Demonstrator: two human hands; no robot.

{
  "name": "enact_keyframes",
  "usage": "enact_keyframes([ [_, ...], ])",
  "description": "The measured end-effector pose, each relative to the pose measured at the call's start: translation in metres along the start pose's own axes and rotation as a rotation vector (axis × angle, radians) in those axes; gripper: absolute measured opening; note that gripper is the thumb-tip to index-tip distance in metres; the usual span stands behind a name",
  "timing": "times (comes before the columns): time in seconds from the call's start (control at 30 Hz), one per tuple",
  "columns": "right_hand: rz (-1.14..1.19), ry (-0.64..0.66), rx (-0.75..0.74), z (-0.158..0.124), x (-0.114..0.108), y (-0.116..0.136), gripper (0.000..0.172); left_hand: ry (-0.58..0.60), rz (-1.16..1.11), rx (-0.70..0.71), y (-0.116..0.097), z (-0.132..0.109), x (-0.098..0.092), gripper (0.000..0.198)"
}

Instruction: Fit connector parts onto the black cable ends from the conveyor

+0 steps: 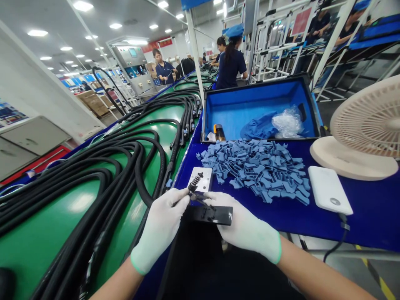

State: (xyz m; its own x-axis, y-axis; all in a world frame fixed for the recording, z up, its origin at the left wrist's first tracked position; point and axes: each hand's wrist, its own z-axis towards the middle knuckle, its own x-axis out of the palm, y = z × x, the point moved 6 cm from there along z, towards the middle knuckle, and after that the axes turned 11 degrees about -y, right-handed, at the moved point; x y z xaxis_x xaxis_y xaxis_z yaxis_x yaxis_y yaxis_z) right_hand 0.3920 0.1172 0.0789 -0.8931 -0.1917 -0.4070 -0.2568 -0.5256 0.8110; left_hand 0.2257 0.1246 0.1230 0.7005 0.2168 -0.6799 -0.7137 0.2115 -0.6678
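My left hand (pixel 164 221), in a white glove, pinches a small black part with a ribbed, spring-like stem (pixel 196 181) that points up and away from me. In my gloved right hand (pixel 242 225) is a flat black plastic piece (pixel 224 215) with small raised features on its face. Both hands are close together, and the two black parts meet or overlap between them; whether they are joined I cannot tell. Just beyond my fingertips lies a white block (pixel 205 177) with small holes. A heap of small blue plastic clips (pixel 256 168) lies to the right.
Long black hoses (pixel 134 154) run along the green surface (pixel 83 202) at left. A blue bin (pixel 231 110) holds a clear plastic bag. A beige fan (pixel 368 121) and a white power bank (pixel 329 189) with a cable stand at right. Several people work farther back.
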Motion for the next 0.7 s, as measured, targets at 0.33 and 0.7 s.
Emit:
enact_keyframes([
  [0.33, -0.250, -0.018, 0.017, -0.008, 0.002, -0.007, 0.032, -0.024, 0.098, 0.064, 0.008, -0.012, 0.011, 0.024],
  [0.7, -0.286, 0.041, 0.158, -0.006, -0.001, -0.019, 0.013, 0.274, -0.112, -0.108, 0.012, 0.031, 0.017, 0.048],
])
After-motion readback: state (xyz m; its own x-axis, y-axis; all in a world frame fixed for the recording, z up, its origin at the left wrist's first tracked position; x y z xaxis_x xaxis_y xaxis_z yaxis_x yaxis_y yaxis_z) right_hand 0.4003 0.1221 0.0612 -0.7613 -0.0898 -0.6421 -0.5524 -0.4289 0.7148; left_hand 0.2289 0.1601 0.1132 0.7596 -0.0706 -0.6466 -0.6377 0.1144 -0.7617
